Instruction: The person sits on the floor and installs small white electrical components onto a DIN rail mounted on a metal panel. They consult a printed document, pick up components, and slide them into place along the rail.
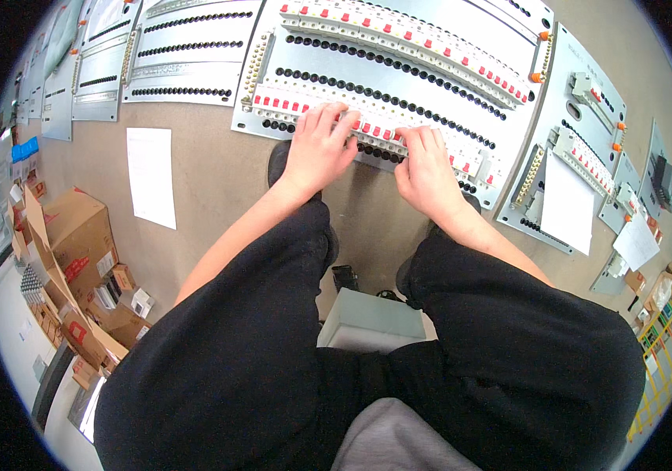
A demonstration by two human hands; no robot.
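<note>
A grey metal mounting plate point(342, 62) lies on the floor before me, carrying two long rows of white circuit breakers with red toggles. Over the lower row of circuit breakers point(374, 130) sits my left hand point(321, 144), its fingertips on the row's far side and its thumb by the near edge. My right hand point(430, 168) is farther along the same row, index fingertip against a breaker beside a red toggle, thumb lower down. The hands hide parts of that row. The upper row of circuit breakers point(406, 44) is untouched, and lines of black grommets point(377, 94) run between the rows.
Other mounting plates lie left point(189, 65) and right point(601, 106). A paper sheet point(152, 176) is on the floor; another sheet point(565, 200) covers part of the right plate. Cardboard boxes point(80, 229) stand at left. A grey box-like seat point(371, 321) is between my legs.
</note>
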